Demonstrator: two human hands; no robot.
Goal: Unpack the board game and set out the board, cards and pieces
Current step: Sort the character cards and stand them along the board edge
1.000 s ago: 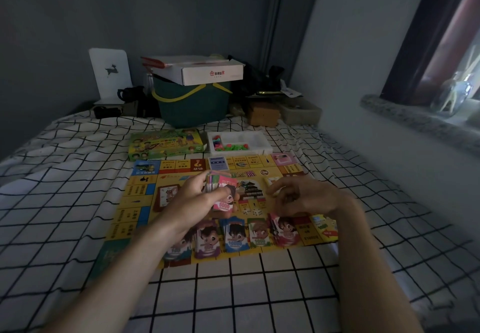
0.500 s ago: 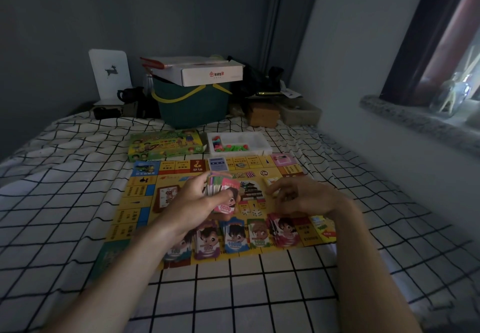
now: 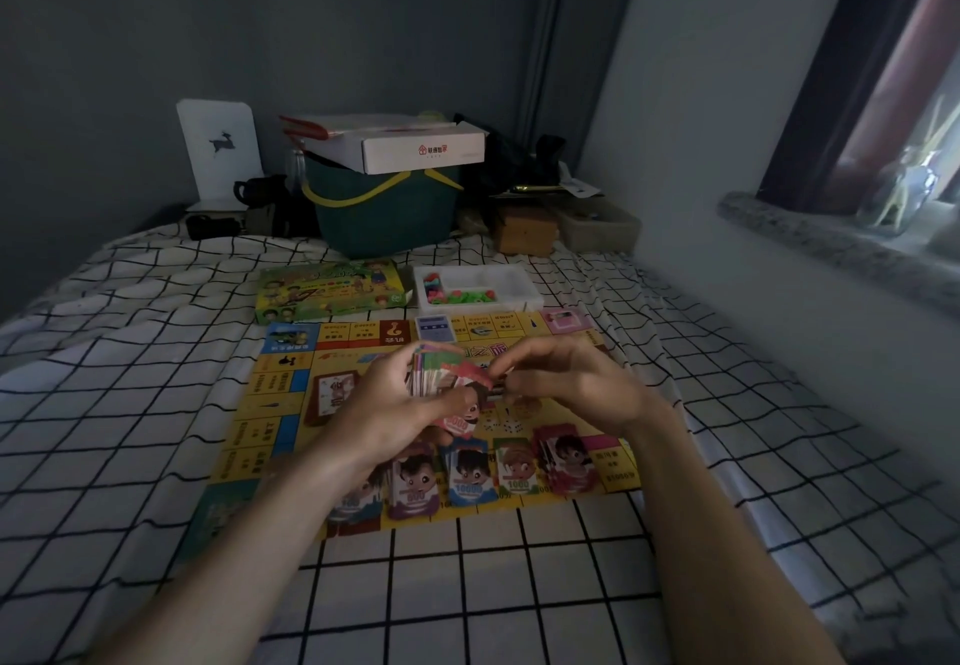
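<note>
The yellow game board [image 3: 270,404] lies flat on the checked bedsheet. My left hand [image 3: 384,404] holds a thick stack of play-money notes [image 3: 431,373] above the board's middle. My right hand [image 3: 566,384] pinches the top pink note [image 3: 470,371] of that stack at its right edge. Several piles of notes with cartoon faces [image 3: 467,472] lie in a row along the board's near edge. Small dice [image 3: 501,425] rest near the board's centre. A card pile [image 3: 332,394] sits left of centre.
The green game box [image 3: 327,295] and a white tray of coloured pieces [image 3: 519,290] lie beyond the board. A green basket [image 3: 384,217] under a white carton stands at the bed's head. A wall and window ledge [image 3: 831,249] run along the right.
My right hand has moved left from above the board to the stack in my left hand and now grips its top note. The left hand has stayed roughly in place.
</note>
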